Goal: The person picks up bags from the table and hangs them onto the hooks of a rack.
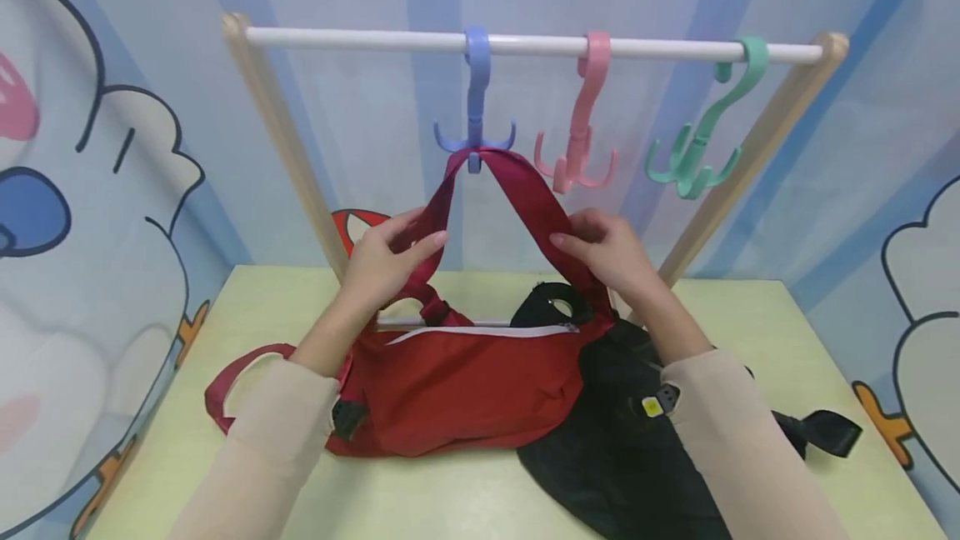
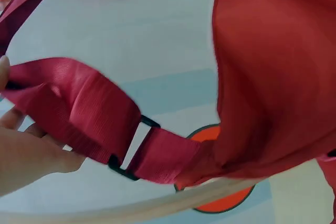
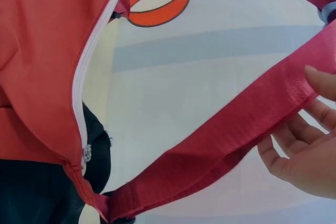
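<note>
A red waist bag [image 1: 465, 390] with a white zip lies low in front of the rack, its top edge facing up. Its wide dark-red strap [image 1: 528, 194] rises to a peak at the blue hook [image 1: 476, 94], looped over the hook's lower prongs. My left hand [image 1: 378, 261] holds the left side of the strap between thumb and fingers. On the other side, my right hand [image 1: 617, 257] grips the strap with the thumb in front and fingers behind. A black slider buckle [image 2: 123, 167] shows on the strap beyond the left hand.
A white rail [image 1: 360, 40] on wooden posts [image 1: 288, 148] also carries a pink hook [image 1: 585, 115] and a green hook [image 1: 705, 132]. A black bag [image 1: 630, 457] lies on the pale yellow table [image 1: 405, 494], partly under the red one. A patterned backdrop stands behind.
</note>
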{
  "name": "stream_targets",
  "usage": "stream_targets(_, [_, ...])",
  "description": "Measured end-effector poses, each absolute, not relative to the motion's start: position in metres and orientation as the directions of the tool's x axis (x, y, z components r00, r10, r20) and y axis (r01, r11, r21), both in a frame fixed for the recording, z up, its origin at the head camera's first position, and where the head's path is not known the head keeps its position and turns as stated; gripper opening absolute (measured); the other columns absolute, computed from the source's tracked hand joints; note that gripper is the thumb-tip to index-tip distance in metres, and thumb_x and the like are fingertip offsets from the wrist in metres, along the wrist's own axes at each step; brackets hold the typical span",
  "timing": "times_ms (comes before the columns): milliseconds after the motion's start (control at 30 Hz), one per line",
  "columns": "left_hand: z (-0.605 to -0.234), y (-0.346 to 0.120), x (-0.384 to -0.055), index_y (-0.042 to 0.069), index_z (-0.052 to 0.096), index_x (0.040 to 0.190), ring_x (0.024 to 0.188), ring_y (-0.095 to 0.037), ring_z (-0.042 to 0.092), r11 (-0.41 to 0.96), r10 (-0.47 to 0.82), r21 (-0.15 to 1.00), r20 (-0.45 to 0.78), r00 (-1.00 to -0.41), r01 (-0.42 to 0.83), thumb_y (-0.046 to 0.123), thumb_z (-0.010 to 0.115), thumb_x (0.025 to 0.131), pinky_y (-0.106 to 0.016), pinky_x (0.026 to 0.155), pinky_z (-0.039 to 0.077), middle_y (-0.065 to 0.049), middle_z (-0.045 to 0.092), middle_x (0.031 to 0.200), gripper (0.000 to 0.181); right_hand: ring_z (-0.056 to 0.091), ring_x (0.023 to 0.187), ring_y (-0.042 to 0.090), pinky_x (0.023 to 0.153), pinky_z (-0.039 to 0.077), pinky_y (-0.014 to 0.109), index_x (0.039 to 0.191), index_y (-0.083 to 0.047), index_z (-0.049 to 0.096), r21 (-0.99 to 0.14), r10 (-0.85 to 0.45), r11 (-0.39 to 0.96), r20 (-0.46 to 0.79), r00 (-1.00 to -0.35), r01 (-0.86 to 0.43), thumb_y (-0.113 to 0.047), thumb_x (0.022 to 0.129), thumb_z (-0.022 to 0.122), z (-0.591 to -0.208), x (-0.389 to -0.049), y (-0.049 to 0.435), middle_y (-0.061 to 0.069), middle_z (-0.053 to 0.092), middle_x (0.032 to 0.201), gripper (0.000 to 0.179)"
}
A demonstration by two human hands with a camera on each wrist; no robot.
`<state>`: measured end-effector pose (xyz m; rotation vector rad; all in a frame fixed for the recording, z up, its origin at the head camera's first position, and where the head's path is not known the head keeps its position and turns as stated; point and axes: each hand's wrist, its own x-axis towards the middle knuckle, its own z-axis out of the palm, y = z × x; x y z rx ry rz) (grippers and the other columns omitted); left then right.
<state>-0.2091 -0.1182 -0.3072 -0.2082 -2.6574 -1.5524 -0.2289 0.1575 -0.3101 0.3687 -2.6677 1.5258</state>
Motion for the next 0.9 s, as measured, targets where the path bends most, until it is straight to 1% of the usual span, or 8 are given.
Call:
stream_targets(67, [-0.305,-0.124,-0.208,0.021,0.045,0.136,0.122,-0.022,0.043,0.475,0.097,0.865,0.128,-0.987,0.159,0.044,0.061,0.085,-0.042,0.099,0.034,-0.005,0.05,0.131,0.059,0.054,0.094,0.025,0.078,0.044,0.036,0.11,0.0,0.057,-0.848,-0.186,0.483,0.147,-0.972,-0.22,-0.02,0.087,0.062,-0.307,-0.227,0.16,0.014,0.059,0.103,0.031])
stream_targets(167, [-0.3,-0.134,-0.205,0.021,0.043,0.137,0.125,-0.022,0.039,0.448,0.096,0.879,0.134,-0.986,0.163,0.045,0.061,0.084,-0.044,0.102,0.028,-0.006,0.049,0.132,0.061,0.051,0.104,0.026,0.084,0.043,0.041,0.118,-0.002,0.052,-0.864,-0.183,0.453,0.151,-0.971,-0.22,-0.022,0.086,0.063,-0.298,-0.221,0.162,0.014,0.056,0.112,0.039])
stream_targets(300, [-0.297,-0.152,-0.194,0.02,0.043,0.137,0.125,-0.022,0.04,0.41,0.077,0.899,0.135,-0.988,0.155,0.045,0.062,0.083,-0.043,0.102,0.028,-0.006,0.047,0.134,0.062,0.05,0.109,0.024,0.089,0.042,0.041,0.124,-0.005,0.048,-0.886,-0.163,0.398,0.186,-0.969,-0.237,-0.023,0.086,0.064,-0.285,-0.211,0.162,0.012,0.052,0.12,0.045])
stream_targets(467, [-0.307,-0.179,-0.175,0.017,0.042,0.137,0.124,-0.022,0.04,0.415,0.053,0.902,0.109,-0.993,0.121,0.042,0.062,0.084,-0.044,0.101,0.031,-0.008,0.046,0.134,0.062,0.051,0.107,0.021,0.087,0.045,0.036,0.125,-0.005,0.046,-0.896,-0.139,0.368,0.211,-0.968,-0.248,-0.024,0.085,0.065,-0.272,-0.198,0.156,0.009,0.05,0.12,0.048])
stream_targets(533, [-0.315,-0.189,-0.169,0.016,0.039,0.139,0.125,-0.024,0.039,0.435,0.046,0.895,0.084,-0.995,0.096,0.041,0.061,0.085,-0.047,0.099,0.032,-0.01,0.045,0.135,0.063,0.051,0.106,0.02,0.086,0.045,0.034,0.124,-0.004,0.045,-0.9,-0.109,0.356,0.227,-0.968,-0.252,-0.023,0.085,0.065,-0.27,-0.194,0.153,0.008,0.05,0.118,0.048])
stream_targets(667, [-0.333,-0.207,-0.16,0.012,0.035,0.14,0.126,-0.031,0.036,0.467,0.048,0.883,0.034,-0.998,0.052,0.041,0.059,0.087,-0.052,0.097,0.033,-0.015,0.042,0.137,0.066,0.05,0.1,0.02,0.083,0.044,0.03,0.122,-0.002,0.043,-0.903,-0.014,0.325,0.293,-0.956,-0.282,-0.019,0.083,0.067,-0.276,-0.188,0.147,0.008,0.048,0.113,0.049])
stream_targets(800, [-0.35,-0.223,-0.151,0.009,0.035,0.14,0.126,-0.035,0.035,0.505,0.062,0.863,-0.021,-0.998,0.013,0.041,0.058,0.087,-0.056,0.095,0.032,-0.019,0.041,0.136,0.066,0.047,0.093,0.022,0.078,0.042,0.027,0.122,-0.001,0.042,-0.897,0.096,0.289,0.373,-0.923,-0.333,-0.014,0.081,0.068,-0.286,-0.183,0.143,0.005,0.047,0.11,0.05])
stream_targets(900, [-0.365,-0.236,-0.145,0.007,0.036,0.139,0.123,-0.037,0.037,0.537,0.066,0.843,-0.058,-0.996,-0.013,0.041,0.058,0.088,-0.056,0.094,0.033,-0.021,0.042,0.134,0.065,0.047,0.088,0.022,0.073,0.041,0.025,0.12,0.0,0.043,-0.892,0.124,0.284,0.397,-0.909,-0.351,-0.01,0.08,0.068,-0.293,-0.177,0.139,0.005,0.047,0.109,0.048])
